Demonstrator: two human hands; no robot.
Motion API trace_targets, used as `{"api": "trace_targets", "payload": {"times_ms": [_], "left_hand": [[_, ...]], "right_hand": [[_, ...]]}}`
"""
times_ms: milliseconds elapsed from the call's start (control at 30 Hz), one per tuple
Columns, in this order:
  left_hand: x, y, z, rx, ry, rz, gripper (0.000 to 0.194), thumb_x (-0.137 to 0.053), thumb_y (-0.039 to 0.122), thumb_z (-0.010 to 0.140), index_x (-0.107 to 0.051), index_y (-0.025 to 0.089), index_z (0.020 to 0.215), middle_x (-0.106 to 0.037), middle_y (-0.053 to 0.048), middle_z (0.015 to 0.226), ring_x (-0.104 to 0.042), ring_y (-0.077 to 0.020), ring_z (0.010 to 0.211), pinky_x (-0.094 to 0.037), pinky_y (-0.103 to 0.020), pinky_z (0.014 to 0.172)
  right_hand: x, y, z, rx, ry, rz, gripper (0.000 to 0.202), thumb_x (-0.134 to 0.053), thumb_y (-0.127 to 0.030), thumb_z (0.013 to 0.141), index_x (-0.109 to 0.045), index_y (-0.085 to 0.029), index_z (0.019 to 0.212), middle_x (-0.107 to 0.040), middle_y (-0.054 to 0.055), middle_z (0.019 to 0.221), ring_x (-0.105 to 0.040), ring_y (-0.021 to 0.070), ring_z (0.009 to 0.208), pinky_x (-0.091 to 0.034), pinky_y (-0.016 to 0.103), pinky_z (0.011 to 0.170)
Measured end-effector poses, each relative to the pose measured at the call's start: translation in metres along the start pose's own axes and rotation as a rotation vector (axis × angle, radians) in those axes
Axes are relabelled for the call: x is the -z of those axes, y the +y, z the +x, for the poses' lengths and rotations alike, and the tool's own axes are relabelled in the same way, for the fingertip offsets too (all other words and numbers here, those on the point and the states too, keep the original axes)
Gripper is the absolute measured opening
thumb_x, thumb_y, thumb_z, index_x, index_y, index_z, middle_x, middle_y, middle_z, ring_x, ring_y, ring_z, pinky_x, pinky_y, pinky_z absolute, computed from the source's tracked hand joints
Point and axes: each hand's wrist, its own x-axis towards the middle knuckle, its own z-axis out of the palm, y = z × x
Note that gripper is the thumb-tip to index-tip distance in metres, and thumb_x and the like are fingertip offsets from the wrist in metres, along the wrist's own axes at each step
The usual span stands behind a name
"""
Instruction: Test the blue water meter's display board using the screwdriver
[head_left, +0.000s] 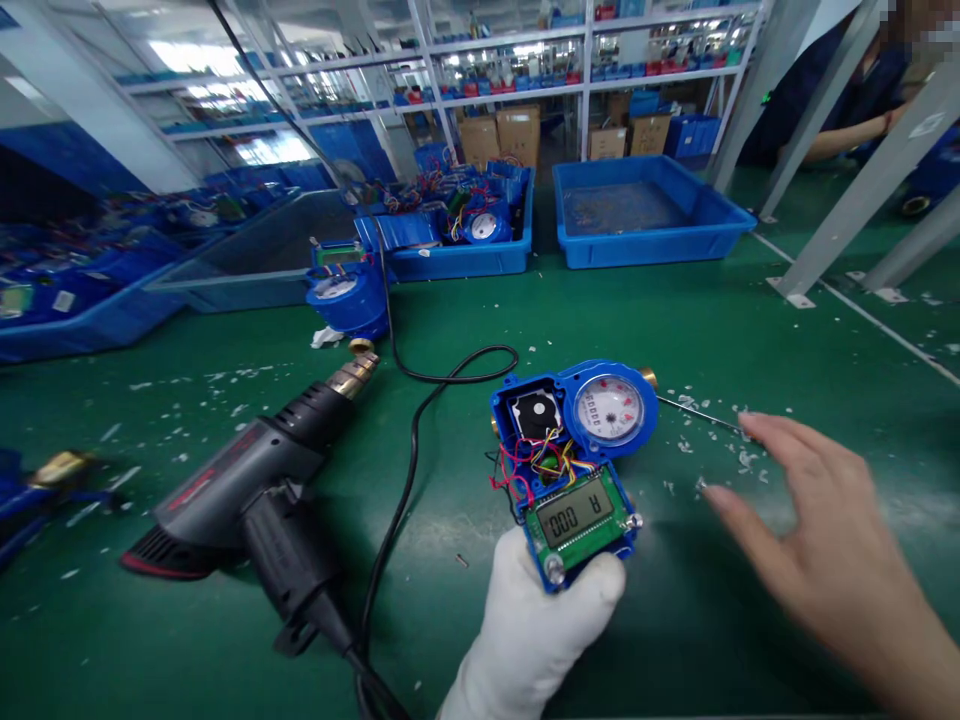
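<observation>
My left hand (536,625), in a white glove, grips the lower end of a blue water meter (574,430) by its green circuit board with a lit-grey display (576,515). The meter's housing is open, with red, yellow and black wires and a round dial (609,408) showing. My right hand (817,540) is bare, its thumb and fingers spread apart over the green table. A thin metal rod (697,412) lies between the meter's brass end and my right fingertips; whether a fingertip touches it I cannot tell.
A heat gun (247,480) lies at the left, its black cable (411,450) looping across the table (450,320). Another meter (349,300) stands behind its nozzle. Blue bins (652,245) line the back, some holding meters. Clear scraps lie near my right hand. A person's arm (847,138) shows far right.
</observation>
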Motion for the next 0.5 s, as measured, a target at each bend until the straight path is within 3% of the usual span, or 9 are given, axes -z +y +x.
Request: {"api": "trace_targets", "payload": {"times_ms": [67,100,200,333,433,500], "left_hand": [[0.001,0.0,0.0,0.0,-0.018,-0.033,0.032,-0.08,0.041,0.079,-0.076,0.013,0.093,-0.074,-0.007,0.086,-0.061,-0.0153,0.07,-0.052,-0.024,0.067],[0.001,0.001,0.0,-0.002,-0.019,-0.043,0.032,-0.081,0.04,0.078,-0.077,0.013,0.094,-0.074,-0.007,0.085,-0.061,-0.0149,0.07,-0.052,-0.023,0.067],[0.0,0.001,0.0,-0.002,-0.027,-0.049,0.029,-0.081,0.035,0.079,-0.078,0.014,0.099,-0.074,-0.005,0.084,-0.062,-0.0141,0.072,-0.052,-0.021,0.07],[0.0,0.0,0.0,0.004,-0.039,-0.001,0.022,-0.076,0.028,0.082,-0.077,0.015,0.1,-0.073,-0.004,0.088,-0.065,-0.0158,0.079,-0.055,-0.024,0.077],[-0.002,0.003,-0.001,0.002,-0.025,0.074,0.011,-0.072,0.023,0.083,-0.073,0.016,0.091,-0.072,-0.004,0.085,-0.068,-0.0183,0.084,-0.057,-0.026,0.082],[-0.006,0.007,-0.001,-0.013,-0.003,0.103,0.011,-0.071,0.021,0.081,-0.073,0.016,0.091,-0.074,-0.004,0.086,-0.07,-0.0188,0.082,-0.059,-0.026,0.079]], "right_hand": [[-0.003,0.051,-0.011,-0.033,-0.085,-0.144,0.07,-0.029,-0.057,0.109,-0.051,0.001,0.139,-0.055,0.025,0.129,-0.053,0.0441,0.117,-0.045,0.062,0.098],[-0.006,0.071,-0.017,-0.029,-0.142,-0.195,0.069,-0.027,-0.055,0.109,-0.053,0.003,0.138,-0.056,0.026,0.127,-0.054,0.0446,0.113,-0.047,0.062,0.094],[-0.014,0.113,-0.03,0.024,-0.254,-0.278,0.062,-0.024,-0.049,0.111,-0.057,-0.002,0.135,-0.062,0.02,0.112,-0.059,0.0364,0.095,-0.053,0.053,0.08],[-0.008,0.134,-0.03,0.13,-0.271,-0.303,0.061,-0.028,-0.052,0.109,-0.068,-0.006,0.112,-0.059,0.016,0.096,-0.056,0.0297,0.079,-0.053,0.047,0.073],[0.015,0.134,-0.033,0.115,-0.142,-0.319,0.053,-0.036,-0.05,0.106,-0.067,-0.007,0.106,-0.057,0.023,0.123,-0.061,0.0374,0.095,-0.053,0.054,0.082],[0.034,0.122,-0.044,0.106,-0.114,-0.206,0.041,-0.039,-0.047,0.104,-0.062,-0.014,0.114,-0.05,0.019,0.143,-0.061,0.0395,0.11,-0.05,0.058,0.095]]}}
